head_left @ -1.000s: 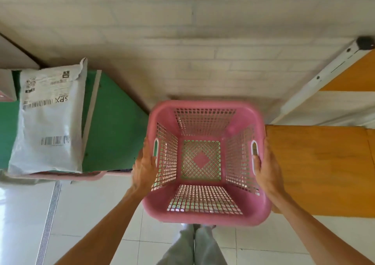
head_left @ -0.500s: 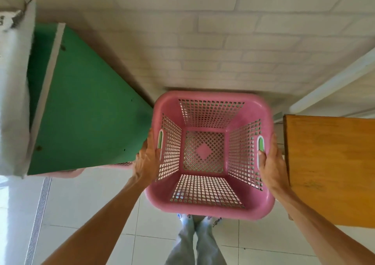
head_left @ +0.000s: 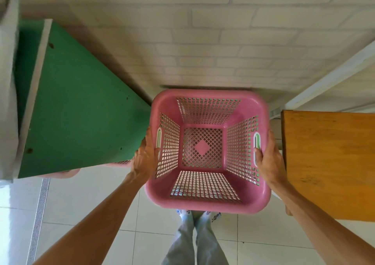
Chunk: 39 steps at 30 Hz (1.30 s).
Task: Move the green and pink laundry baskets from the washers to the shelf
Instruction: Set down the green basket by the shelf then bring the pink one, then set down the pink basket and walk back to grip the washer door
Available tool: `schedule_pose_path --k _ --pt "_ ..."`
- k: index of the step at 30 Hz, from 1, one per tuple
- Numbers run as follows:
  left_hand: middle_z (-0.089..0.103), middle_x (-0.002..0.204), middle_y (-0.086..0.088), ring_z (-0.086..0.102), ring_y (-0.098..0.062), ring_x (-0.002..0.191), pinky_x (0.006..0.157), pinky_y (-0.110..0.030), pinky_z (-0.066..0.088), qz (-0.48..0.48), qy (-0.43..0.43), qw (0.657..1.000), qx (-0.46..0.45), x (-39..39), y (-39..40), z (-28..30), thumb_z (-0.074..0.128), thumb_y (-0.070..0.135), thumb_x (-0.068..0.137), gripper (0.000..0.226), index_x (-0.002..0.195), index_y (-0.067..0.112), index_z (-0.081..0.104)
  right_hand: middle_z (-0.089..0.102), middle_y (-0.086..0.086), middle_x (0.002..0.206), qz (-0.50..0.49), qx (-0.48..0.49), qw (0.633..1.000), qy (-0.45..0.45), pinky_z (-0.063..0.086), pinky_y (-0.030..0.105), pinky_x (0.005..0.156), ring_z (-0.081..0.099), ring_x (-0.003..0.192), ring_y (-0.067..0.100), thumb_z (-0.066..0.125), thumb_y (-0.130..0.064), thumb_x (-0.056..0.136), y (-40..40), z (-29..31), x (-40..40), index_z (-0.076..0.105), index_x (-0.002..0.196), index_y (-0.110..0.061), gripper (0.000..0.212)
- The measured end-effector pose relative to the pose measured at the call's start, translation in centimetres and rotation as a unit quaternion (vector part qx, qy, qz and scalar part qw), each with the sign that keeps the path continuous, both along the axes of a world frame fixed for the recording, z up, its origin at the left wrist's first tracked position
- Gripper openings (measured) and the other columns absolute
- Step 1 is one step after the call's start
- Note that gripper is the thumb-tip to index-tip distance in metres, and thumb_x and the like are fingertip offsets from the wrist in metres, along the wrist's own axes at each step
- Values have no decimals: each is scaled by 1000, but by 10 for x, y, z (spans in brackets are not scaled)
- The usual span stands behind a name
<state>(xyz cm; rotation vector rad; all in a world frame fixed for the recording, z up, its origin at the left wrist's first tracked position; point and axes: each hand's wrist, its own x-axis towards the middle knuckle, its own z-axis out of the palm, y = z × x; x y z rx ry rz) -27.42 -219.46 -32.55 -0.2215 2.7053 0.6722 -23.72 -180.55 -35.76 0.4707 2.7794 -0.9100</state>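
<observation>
An empty pink laundry basket (head_left: 209, 200) with perforated walls hangs in front of me, held above the tiled floor. My left hand (head_left: 145, 155) grips its left rim at the handle slot. My right hand (head_left: 267, 159) grips the right rim at the other slot. Green shows through both handle slots and the mesh holes; I cannot tell what it belongs to. The basket sits between a green board and a wooden surface, close to the white brick wall.
A green shelf board (head_left: 81, 112) slopes on the left, with a pale parcel (head_left: 8, 82) at its far left edge. A wooden surface (head_left: 328, 163) is on the right under a white metal rail (head_left: 324, 80). My legs and feet (head_left: 194, 236) stand on white tiles.
The view has tilted down and moved closer to the wall. The basket has come nearer to the wall, between the green board and the wooden surface. Both hands keep their grip.
</observation>
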Motion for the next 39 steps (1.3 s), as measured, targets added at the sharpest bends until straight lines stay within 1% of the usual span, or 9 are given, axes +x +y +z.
schedule_pose_path --k 2,5,8,10,14,20,26,30,39 --pt "53 135 -27 68 -38 89 69 -45 56 7 -22 1000 2 -3 1 10 52 20 101 75 161 13 7 62 17 122 7 6 1000 -22 61 38 47 74 73 26 63 -17 95 1 11 -3 9 159 -25 83" --pt "39 148 -26 60 -47 114 88 -55 53 -9 -53 998 15 -4 2 45 56 20 99 74 159 6 14 59 14 125 14 22 998 -64 64 45 60 74 90 29 67 -17 92 -2 47 -2 24 153 -17 75" --pt "23 161 -23 36 -42 143 113 -53 36 -49 -80 996 6 -7 -3 103 53 27 101 74 159 4 13 57 11 128 11 39 994 -98 62 42 79 69 106 31 69 -22 91 -11 115 -3 39 142 -11 61" --pt "11 166 -20 17 -36 153 122 -51 24 -51 -114 992 -5 -7 -7 149 49 36 102 76 160 7 8 57 12 132 -11 36 992 -123 56 39 86 64 113 31 68 -26 93 -20 169 -4 42 142 -7 58" --pt "2 168 -15 10 -33 155 122 -53 21 -78 -120 990 -11 -7 -7 241 44 45 103 74 160 12 11 58 15 135 -22 21 992 -121 51 39 93 60 120 33 60 -36 98 -38 274 1 46 141 -6 54" --pt "16 166 -14 23 -33 151 121 -52 25 -178 -55 982 -19 -13 5 346 37 48 104 66 159 15 19 62 15 125 77 41 990 -107 55 37 91 64 112 31 39 -43 105 -58 383 17 35 151 -19 52" --pt "23 164 -13 27 -32 149 118 -53 28 -263 -24 961 -82 -38 17 408 33 55 102 70 157 12 23 46 14 148 109 54 984 -128 44 44 109 47 136 30 30 -49 105 -60 437 17 35 151 -19 55" --pt "13 167 -13 19 -34 152 121 -54 22 -305 -12 946 -106 -60 25 437 31 60 101 77 160 14 13 28 13 161 91 68 984 -137 33 48 118 29 149 32 25 -55 104 -47 465 6 26 157 -12 69" --pt "11 168 -10 14 -30 154 123 -50 20 -376 23 915 -145 -104 78 476 29 61 101 77 161 15 12 35 13 158 -8 47 994 -97 34 48 115 34 145 31 26 -57 103 11 507 14 29 156 -11 71"
